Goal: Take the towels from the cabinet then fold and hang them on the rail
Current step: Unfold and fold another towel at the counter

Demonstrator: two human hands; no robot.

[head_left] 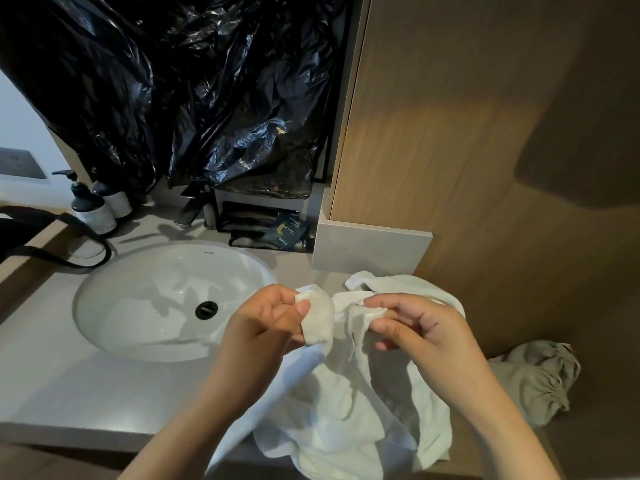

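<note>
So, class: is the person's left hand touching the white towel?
Touching. The head view shows the left hand pinching a corner of the white towel between thumb and fingers.

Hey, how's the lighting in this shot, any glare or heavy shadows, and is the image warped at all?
Head view: dim and warm overall, glare glinting off the black plastic sheet; head view: soft shadows cross the sink, a big dark shadow lies on the wooden panel at right; head view: wide-angle warp tilts the panel's edge; the white towel looks sharp.
</note>
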